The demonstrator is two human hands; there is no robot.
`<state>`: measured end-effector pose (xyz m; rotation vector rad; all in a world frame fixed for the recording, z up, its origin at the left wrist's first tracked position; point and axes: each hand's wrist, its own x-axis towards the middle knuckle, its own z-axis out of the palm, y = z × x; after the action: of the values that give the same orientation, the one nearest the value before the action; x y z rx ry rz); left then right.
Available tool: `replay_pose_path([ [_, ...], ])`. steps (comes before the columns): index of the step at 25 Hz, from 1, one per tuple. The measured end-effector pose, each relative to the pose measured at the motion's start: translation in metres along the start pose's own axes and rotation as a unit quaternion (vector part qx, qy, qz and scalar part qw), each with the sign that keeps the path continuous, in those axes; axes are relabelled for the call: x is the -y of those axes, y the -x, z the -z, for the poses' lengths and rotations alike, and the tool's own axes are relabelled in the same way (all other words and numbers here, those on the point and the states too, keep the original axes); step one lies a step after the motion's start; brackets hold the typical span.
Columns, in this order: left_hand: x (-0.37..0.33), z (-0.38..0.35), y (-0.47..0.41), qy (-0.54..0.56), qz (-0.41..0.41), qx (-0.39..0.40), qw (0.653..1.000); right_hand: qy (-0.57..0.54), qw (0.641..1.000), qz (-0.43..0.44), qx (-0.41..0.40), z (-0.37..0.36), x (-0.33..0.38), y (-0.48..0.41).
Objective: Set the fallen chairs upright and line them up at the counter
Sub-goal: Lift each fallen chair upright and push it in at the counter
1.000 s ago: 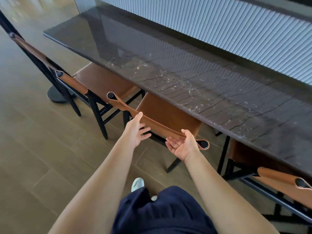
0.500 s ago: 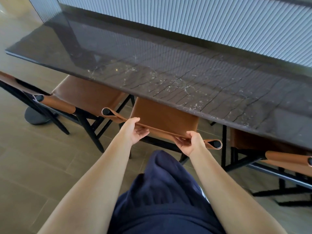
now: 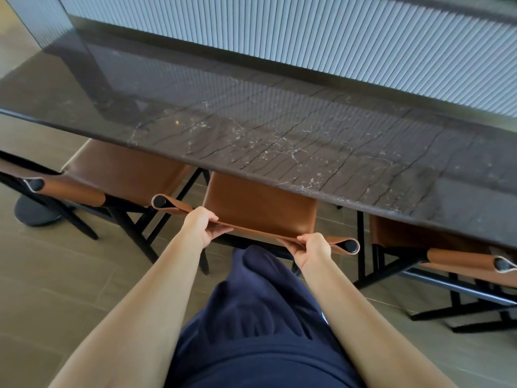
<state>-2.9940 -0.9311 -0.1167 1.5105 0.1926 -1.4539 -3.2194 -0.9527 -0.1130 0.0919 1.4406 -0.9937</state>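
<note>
Both hands now hold the middle chair [image 3: 260, 203] by its brown back strap [image 3: 260, 234]. The left hand [image 3: 200, 225] and right hand [image 3: 312, 247] have curled their fingers round it; a second ago they lay open. The chair stands upright, pushed further under the counter [image 3: 279, 141], between the left chair [image 3: 126, 175] and the right chair [image 3: 447, 247]. It is probably almost lined up.

Soft, even daylight fills the scene. The glossy dark marble worktop [image 3: 279, 130] mirrors the ribbed white wall panel [image 3: 307, 37]. Wide-angle distortion bends the edges.
</note>
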Motion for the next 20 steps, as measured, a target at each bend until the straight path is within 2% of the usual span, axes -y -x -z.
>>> replay_pose_path([
  [6, 0.013, -0.015, 0.008, -0.003, -0.008, 0.024, 1.000, -0.033, 0.999, 0.042, -0.010, 0.017, 0.015, -0.001],
  [14, 0.026, -0.059, 0.009, -0.008, 0.003, 0.072, 0.997, -0.061, 0.996, 0.055, -0.026, 0.042, 0.047, -0.023],
  [20, 0.025, -0.093, -0.004, -0.020, 0.017, 0.072, 0.997, -0.059, 0.995, 0.074, -0.025, 0.043, 0.077, -0.042],
])
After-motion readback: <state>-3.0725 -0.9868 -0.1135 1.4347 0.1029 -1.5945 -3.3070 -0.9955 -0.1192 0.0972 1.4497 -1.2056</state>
